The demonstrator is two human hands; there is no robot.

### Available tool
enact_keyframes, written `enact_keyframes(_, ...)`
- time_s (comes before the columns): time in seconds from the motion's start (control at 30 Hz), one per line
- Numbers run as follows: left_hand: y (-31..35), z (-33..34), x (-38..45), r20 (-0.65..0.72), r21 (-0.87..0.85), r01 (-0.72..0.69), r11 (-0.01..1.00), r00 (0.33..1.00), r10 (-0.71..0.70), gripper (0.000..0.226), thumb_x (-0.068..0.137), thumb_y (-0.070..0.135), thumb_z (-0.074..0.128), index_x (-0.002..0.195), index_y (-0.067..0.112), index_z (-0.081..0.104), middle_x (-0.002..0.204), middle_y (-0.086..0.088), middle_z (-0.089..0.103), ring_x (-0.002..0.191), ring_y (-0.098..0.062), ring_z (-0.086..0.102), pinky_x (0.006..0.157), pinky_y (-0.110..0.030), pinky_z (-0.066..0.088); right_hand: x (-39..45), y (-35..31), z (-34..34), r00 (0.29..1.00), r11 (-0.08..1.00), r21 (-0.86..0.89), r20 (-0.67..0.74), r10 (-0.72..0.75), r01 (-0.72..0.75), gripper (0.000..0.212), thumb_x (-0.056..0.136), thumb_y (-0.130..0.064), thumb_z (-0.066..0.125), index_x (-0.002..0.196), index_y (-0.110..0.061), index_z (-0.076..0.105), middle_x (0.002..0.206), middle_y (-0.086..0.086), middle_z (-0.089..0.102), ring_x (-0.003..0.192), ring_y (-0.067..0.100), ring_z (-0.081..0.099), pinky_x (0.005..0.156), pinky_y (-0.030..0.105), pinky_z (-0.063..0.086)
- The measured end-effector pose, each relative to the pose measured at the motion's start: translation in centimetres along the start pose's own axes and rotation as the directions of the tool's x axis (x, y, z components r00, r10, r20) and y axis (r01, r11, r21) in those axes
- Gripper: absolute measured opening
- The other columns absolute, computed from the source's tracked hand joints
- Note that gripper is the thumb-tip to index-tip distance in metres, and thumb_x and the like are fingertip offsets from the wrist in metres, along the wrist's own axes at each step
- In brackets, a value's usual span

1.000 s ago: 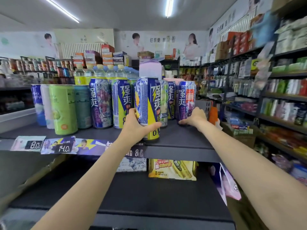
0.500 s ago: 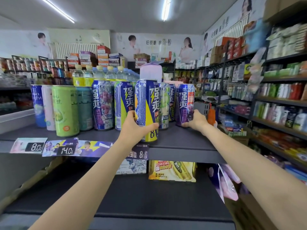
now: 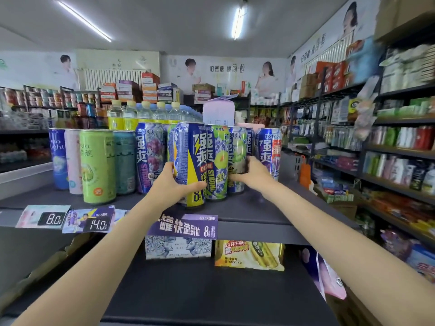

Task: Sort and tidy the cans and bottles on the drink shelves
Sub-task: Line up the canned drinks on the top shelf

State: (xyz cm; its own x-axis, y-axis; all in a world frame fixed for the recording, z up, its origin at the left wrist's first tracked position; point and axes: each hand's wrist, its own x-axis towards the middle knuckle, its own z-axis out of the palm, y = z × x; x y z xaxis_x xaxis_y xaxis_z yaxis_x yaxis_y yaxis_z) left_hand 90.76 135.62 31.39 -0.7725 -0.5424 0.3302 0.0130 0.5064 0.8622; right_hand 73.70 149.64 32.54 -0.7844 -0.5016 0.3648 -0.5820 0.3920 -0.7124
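Two bare hands reach to the dark grey upper shelf [image 3: 254, 215] at the centre of the frame. At centre, the left hand [image 3: 173, 188] wraps the lower part of a tall blue and yellow lightning-bolt drink can [image 3: 189, 161], thumb across its front and fingers curled round its left side; the can stands upright near the shelf's front edge. Just right of it, touching, stands a green and blue melon-print can [image 3: 217, 161]. The right hand [image 3: 250, 174] curls its fingers round a pale green and blue can [image 3: 237, 154] behind that one. Further right stands a blue and red can [image 3: 269, 149], apart from the hand. Left of centre stands a row of upright cans: a purple grape-print can [image 3: 149, 156], a teal can [image 3: 124, 161] and a lime green can [image 3: 97, 164]. Price tags [image 3: 50, 218] hang along the shelf edge at lower left.
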Motion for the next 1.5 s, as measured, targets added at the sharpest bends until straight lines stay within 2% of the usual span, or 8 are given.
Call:
enact_keyframes(0.4,-1.2,-0.2,0.0,0.026,-0.059,-0.032,0.998,0.999,0.034,0.125,0.038,0.07,0.075,0.141,0.019,0.026,0.143,-0.001,0.04,0.13,-0.022,0.039,0.107,-0.045,0.034,0.4,-0.4,0.9,0.981,0.981,-0.15,-0.163,0.101,-0.126,0.064,0.084,-0.026,0.07,0.129,0.001,0.033,0.127,0.017,0.05,0.117,0.033,0.05,0.088,0.038,0.043)
enact_keyframes(0.53,-1.6,0.2,0.6,0.011,-0.059,-0.042,0.997,0.999,0.042,0.101,0.066,0.048,0.076,0.144,0.017,0.021,0.148,-0.003,0.032,0.133,-0.023,0.032,0.105,-0.041,0.031,0.0,-0.4,0.3,0.986,0.942,-0.317,-0.157,0.063,-0.111,0.04,0.082,-0.038,0.07,0.086,-0.007,0.046,0.08,0.003,0.05,0.075,0.021,0.052,0.06,0.029,0.038)
enact_keyframes(0.7,-1.9,0.1,0.7,0.017,-0.067,-0.058,0.996,0.998,0.059,0.113,0.046,0.063,0.073,0.14,0.02,0.027,0.141,-0.002,0.043,0.127,-0.022,0.04,0.106,-0.044,0.035,0.3,-1.7,0.3,0.981,0.926,-0.343,-0.162,0.106,-0.156,0.042,0.081,-0.035,0.071,0.07,-0.008,0.04,0.075,0.005,0.051,0.071,0.021,0.051,0.054,0.028,0.038)
enact_keyframes(0.9,-2.3,0.1,1.1,0.008,-0.053,-0.08,0.995,0.997,0.081,0.109,0.057,0.06,0.076,0.143,0.019,0.022,0.145,-0.001,0.038,0.131,-0.021,0.036,0.108,-0.044,0.033,0.4,-1.5,0.7,0.982,0.946,-0.298,-0.172,0.079,-0.129,0.049,0.082,-0.03,0.071,0.121,-0.001,0.057,0.111,0.017,0.064,0.1,0.031,0.061,0.074,0.032,0.046)
enact_keyframes(1.03,-2.3,0.1,1.0,0.01,-0.062,-0.082,0.995,0.997,0.082,0.117,0.048,0.065,0.073,0.143,0.019,0.023,0.144,-0.001,0.04,0.13,-0.021,0.037,0.108,-0.046,0.034,0.0,-1.2,0.4,0.984,0.937,-0.333,-0.172,0.051,-0.107,0.029,0.086,-0.027,0.068,0.103,-0.004,0.063,0.092,0.012,0.057,0.104,0.032,0.061,0.055,0.025,0.037)
enact_keyframes(1.17,-2.2,-0.1,0.8,0.032,-0.062,-0.078,0.995,0.996,0.08,0.122,0.042,0.069,0.073,0.142,0.02,0.024,0.143,0.001,0.042,0.129,-0.021,0.039,0.107,-0.046,0.035,-0.1,-1.0,0.1,0.986,0.942,-0.322,-0.162,0.041,-0.092,0.015,0.086,-0.025,0.067,0.079,-0.016,0.058,0.094,0.015,0.064,0.108,0.033,0.059,0.07,0.031,0.038)
enact_keyframes(1.3,-2.2,0.0,0.8,0.02,-0.077,-0.081,0.994,0.996,0.083,0.11,0.056,0.058,0.075,0.144,0.019,0.022,0.145,0.001,0.038,0.131,-0.02,0.036,0.108,-0.044,0.033,-0.1,-0.8,0.2,0.981,0.931,-0.349,-0.19,0.04,-0.106,0.038,0.089,-0.024,0.064,0.117,0.002,0.058,0.115,0.02,0.063,0.107,0.033,0.059,0.077,0.034,0.042)
enact_keyframes(1.5,-1.9,-0.1,0.6,0.014,-0.071,-0.061,0.996,0.998,0.063,0.117,0.051,0.064,0.075,0.145,0.021,0.02,0.147,0.001,0.036,0.133,-0.021,0.035,0.109,-0.041,0.032,-0.7,-0.9,0.2,0.983,0.894,-0.444,-0.183,-0.027,-0.058,0.019,0.091,-0.018,0.061,0.1,-0.001,0.063,0.09,0.017,0.065,0.09,0.032,0.062,0.068,0.03,0.04)
